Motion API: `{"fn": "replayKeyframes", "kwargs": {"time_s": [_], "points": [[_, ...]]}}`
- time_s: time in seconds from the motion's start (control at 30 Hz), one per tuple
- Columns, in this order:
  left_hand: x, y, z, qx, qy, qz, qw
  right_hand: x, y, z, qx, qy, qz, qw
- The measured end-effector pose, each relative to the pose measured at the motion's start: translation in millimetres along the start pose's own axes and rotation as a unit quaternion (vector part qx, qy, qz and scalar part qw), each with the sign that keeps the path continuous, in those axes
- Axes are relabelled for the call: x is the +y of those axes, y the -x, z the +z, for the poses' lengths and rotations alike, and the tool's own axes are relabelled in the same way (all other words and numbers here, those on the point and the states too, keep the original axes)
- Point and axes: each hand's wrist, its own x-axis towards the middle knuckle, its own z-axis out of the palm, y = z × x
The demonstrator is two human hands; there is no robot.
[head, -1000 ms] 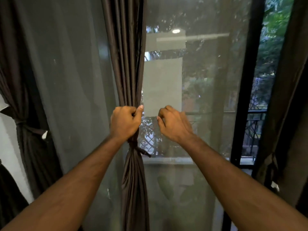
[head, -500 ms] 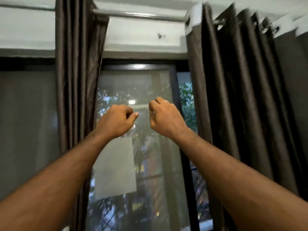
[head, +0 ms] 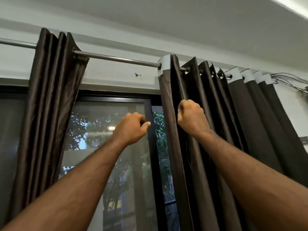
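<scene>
Entry, nearest first.

- Left hand (head: 133,127): raised in front of the window, fingers curled into a fist, thumb tip against the forefinger; nothing visible in it. It is apart from both curtains.
- Right hand (head: 191,119): raised slightly higher, fingers closed round a fold of the right curtain (head: 250,117), near its leading edge and well below the eyelets.
- Right curtain: dark brown, hanging in loose pleats from the rod (head: 116,58), partly spread to the right.
- Left curtain (head: 50,105): same fabric, bunched tight on the rod.
- Window glass (head: 103,134) with dark frame (head: 154,164), between the curtains.
- Cables (head: 290,79): on the wall, far right.
- Trees (head: 160,130): outside.
</scene>
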Motion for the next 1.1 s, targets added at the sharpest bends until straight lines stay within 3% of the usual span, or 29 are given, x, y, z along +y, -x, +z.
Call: {"fn": "replayKeyframes", "kwargs": {"time_s": [0.27,0.53,0.67,0.83,1.1], "points": [[43,-32,47,0.015,-0.049,-0.043,0.998,63,-15,8,-0.004,-0.018,-0.003,1.000],[102,-86,114,0.089,-0.139,-0.143,0.976,135,-54,35,-0.023,-0.068,0.004,0.997],[120,-112,138,0.072,-0.187,-0.194,0.960,153,-70,53,-0.052,-0.101,0.018,0.993],[116,-126,163,0.065,-0.224,-0.231,0.945,157,-77,74,-0.107,-0.119,0.005,0.987],[60,-120,151,0.161,-0.222,-0.290,0.917,154,-88,100,-0.123,-0.149,0.023,0.981]]}}
